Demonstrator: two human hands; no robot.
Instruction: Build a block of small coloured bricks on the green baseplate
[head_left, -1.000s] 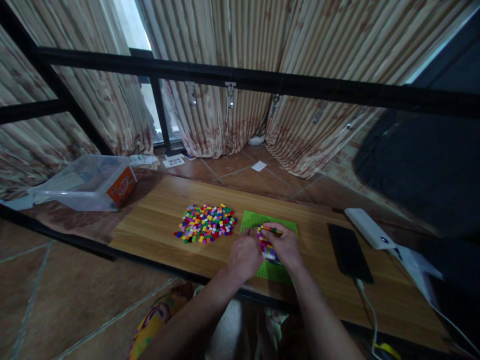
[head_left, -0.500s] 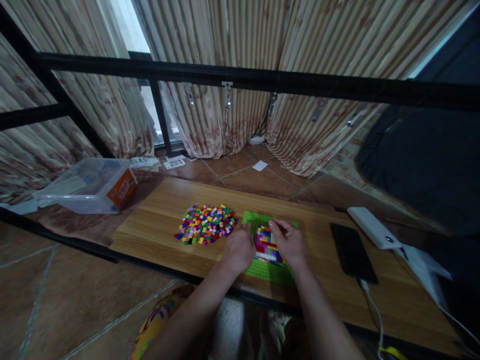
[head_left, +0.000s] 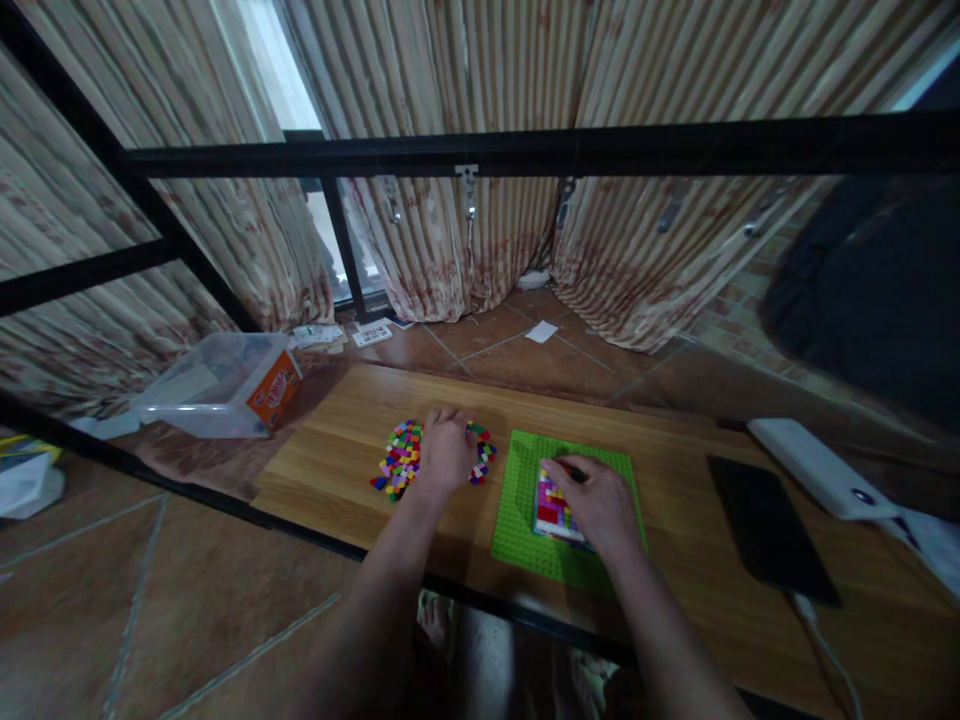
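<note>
A green baseplate lies on the low wooden board. On it sits a patch of small coloured bricks. My right hand rests on that patch, fingers curled over its right side with a dark piece at the fingertips. A loose pile of coloured bricks lies left of the plate. My left hand is down on the pile, covering its middle; whether it holds a brick is hidden.
A clear plastic box with an orange label stands on the floor at the left. A black phone and a white power bank lie at the right. A black metal frame crosses overhead before the curtains.
My left hand left the baseplate and moved left onto the brick pile. My right hand stayed on the brick patch. The camera view shifted to the left.
</note>
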